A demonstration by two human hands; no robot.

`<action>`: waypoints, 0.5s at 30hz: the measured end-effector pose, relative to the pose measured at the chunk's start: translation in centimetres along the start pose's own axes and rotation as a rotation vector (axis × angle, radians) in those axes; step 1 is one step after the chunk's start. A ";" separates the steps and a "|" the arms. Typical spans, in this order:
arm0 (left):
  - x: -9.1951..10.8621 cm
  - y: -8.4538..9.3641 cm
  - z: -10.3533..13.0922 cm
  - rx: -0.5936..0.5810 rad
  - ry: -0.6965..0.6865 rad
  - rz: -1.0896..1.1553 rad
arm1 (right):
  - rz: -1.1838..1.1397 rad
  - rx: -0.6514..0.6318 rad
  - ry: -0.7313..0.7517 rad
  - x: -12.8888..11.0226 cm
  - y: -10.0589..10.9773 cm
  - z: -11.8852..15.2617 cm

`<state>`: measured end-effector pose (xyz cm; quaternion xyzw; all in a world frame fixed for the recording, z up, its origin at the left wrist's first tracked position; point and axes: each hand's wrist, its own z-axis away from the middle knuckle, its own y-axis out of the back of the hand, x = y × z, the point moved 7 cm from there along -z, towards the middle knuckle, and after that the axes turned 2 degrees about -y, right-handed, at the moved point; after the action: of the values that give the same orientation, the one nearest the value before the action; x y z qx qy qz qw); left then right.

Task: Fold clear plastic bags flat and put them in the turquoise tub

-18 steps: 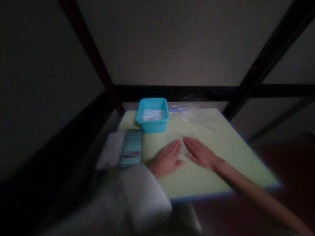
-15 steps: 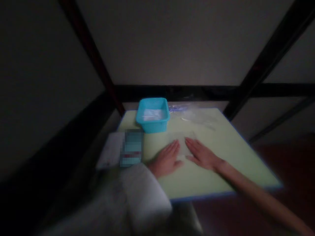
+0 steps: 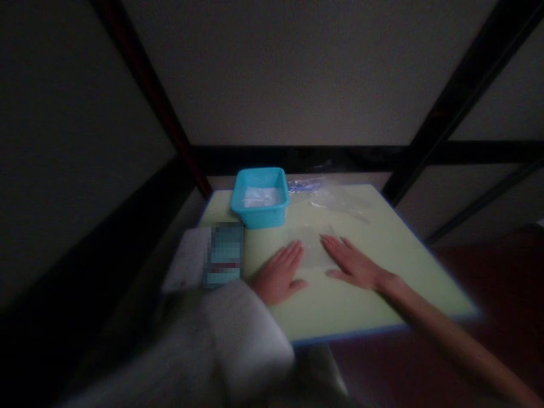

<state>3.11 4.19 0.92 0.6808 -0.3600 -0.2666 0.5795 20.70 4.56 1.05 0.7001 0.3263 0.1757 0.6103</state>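
Observation:
On a pale yellow-green table lies a thin clear plastic sheet or bag. My left hand rests flat at its left side, fingers stretched forward and thumb apart. Across from it, my right hand lies flat on the sheet's right side, its thumb also spread. Neither hand grips anything. Part of the sheet's edge is hard to make out in the dim light.
A turquoise basket with white and clear material inside stands at the back left. Crumpled clear plastic lies behind my hands. Left of my left hand are a phone-like object and a whitish item.
My hands have moved slightly apart, the left one to the left and the right one to the right, uncovering more of the clear plastic. The whole view has shifted a little.

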 end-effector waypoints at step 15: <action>-0.5 2.5 0.4 0.205 0.040 0.102 | 0.169 0.167 0.081 -1.2 3.0 1.2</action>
<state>1.99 4.15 3.31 0.7226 -0.4080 -0.1847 0.5266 21.26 2.74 3.90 0.7658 0.3043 0.2268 0.5191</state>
